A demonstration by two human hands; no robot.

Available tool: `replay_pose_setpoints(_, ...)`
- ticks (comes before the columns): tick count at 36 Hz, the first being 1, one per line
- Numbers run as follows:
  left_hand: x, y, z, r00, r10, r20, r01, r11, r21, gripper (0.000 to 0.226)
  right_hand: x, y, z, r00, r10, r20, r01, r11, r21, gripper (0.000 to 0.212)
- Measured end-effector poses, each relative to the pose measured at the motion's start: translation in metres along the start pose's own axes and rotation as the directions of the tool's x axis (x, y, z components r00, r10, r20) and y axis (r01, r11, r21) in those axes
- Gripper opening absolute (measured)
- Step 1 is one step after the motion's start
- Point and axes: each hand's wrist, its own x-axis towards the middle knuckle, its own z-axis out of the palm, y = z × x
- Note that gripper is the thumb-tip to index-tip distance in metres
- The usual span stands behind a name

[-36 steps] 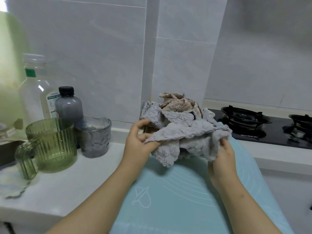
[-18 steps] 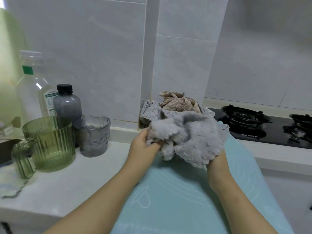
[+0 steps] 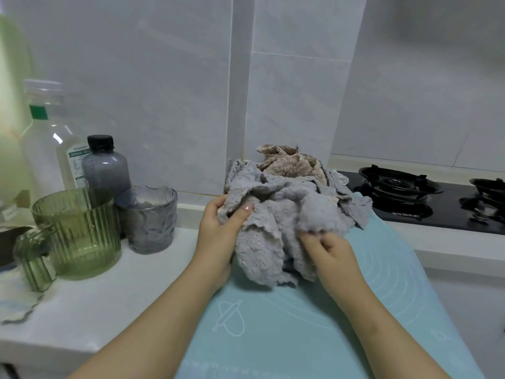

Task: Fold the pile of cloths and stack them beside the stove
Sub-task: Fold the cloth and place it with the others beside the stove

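White wall tiles (image 3: 164,91) fill the background, and below them we see a pale bench (image 3: 82,310) running from left to right. Over the near right part of the bench lies a light blue mat (image 3: 300,337) printed with thin white curves and a small rolling-pin drawing. At the far right a black stove (image 3: 410,198) is set into the bench, with two burners showing.

The pile of cloths (image 3: 341,203) sits crumpled on the far end of the mat, against the wall and just left of the stove. A tan cloth (image 3: 287,162) lies on top at the back, with grey ones under and around it.

We see both forearms reaching in from the bottom edge. The left hand (image 3: 218,236) grips a grey cloth (image 3: 262,242) at its left side, thumb pressed on top. The right hand (image 3: 330,255) pinches a fold of the same cloth with its fingertips at the front of the pile. The cloth hangs bunched between the two hands.

On the left of the bench stand a tall clear bottle (image 3: 46,138) with a green band, a green ribbed jug (image 3: 79,231) in front of it, a dark bottle (image 3: 105,168) with a black cap, a grey textured glass (image 3: 149,220) just right of the jug, and a small green glass (image 3: 32,258) at the jug's near left.
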Motion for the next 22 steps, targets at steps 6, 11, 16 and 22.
replay_pose_setpoints(6, 0.004, 0.009, -0.009, 0.949, -0.295, 0.108, 0.314, 0.915, -0.255, 0.031, 0.006, -0.009, -0.014, 0.958, 0.280, 0.061, -0.259, 0.755, 0.603, 0.022)
replay_pose_setpoints(11, 0.000, 0.011, -0.005, 0.948, -0.228, 0.221, 0.285, 0.920, -0.270, 0.046, 0.013, -0.012, -0.028, 0.936, 0.351, -0.011, -0.256, 0.704, 0.662, 0.026)
replay_pose_setpoints(16, -0.001, -0.010, -0.008, 0.971, -0.149, 0.186, 0.059, 0.906, 0.420, 0.113, 0.008, -0.003, -0.018, 0.931, 0.365, -0.015, -0.336, 0.873, 0.353, 0.013)
replay_pose_setpoints(22, 0.002, -0.024, -0.010, 0.963, 0.087, 0.254, -0.242, 0.690, 0.682, 0.052, 0.005, 0.010, -0.011, 0.943, 0.323, -0.075, -0.326, 0.945, -0.027, 0.023)
